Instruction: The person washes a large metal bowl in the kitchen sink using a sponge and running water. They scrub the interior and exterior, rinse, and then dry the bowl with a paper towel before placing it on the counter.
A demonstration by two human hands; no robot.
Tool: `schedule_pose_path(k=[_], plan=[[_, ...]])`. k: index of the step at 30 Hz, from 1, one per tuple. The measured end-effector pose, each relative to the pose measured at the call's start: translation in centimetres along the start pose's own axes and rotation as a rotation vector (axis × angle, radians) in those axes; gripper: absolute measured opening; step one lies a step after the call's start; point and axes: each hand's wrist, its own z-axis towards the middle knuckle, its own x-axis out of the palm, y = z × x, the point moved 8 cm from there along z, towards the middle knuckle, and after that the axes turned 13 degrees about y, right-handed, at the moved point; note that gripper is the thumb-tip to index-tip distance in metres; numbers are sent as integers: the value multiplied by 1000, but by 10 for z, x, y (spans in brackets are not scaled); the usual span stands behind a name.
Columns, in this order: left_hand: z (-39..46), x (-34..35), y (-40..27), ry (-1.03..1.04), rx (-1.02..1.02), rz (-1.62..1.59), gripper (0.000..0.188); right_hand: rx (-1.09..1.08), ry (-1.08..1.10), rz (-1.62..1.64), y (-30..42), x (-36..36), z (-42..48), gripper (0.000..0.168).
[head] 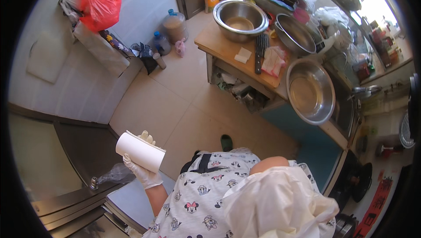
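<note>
My left hand (144, 174), in a thin whitish glove, grips a roll of white paper (140, 149), probably paper towel. Its fingertips show past the roll's far edge, and the roll is tilted over the floor to the left of my body. At the lower right, close to the camera, a crumpled cream-white sleeve cover or plastic sheet (279, 202) hides most of my right arm. Bare skin shows at its upper edge. My right hand is out of view. Below me is my white top printed with cartoon figures (204, 190).
A wooden worktop (227, 49) bears a deep steel basin (241, 21), folded white paper (243, 55), a dark-handled kitchen tool (259, 63) and a pink-white cloth (274, 61). Another steel basin (310, 90) overhangs the sink edge. Large plastic jugs (176, 27) stand by the wall. A dark-framed door (82, 146) is at left.
</note>
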Motion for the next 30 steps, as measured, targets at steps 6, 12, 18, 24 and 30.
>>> schedule_pose_path(k=[6,12,18,24,30], plan=[[10,2,-4,125,-41,4,87,-58,27,-20,2,0,0,37],[14,17,-7,77,-31,88,87,-91,30,-48,4,19,-5,37],[20,27,-10,113,-59,64,91,-108,-16,-86,1,28,-11,37],[31,40,21,188,-121,-113,84,-123,-102,-110,-3,40,-21,37],[28,48,43,264,-268,-292,89,-123,-97,-124,-15,34,-10,37]])
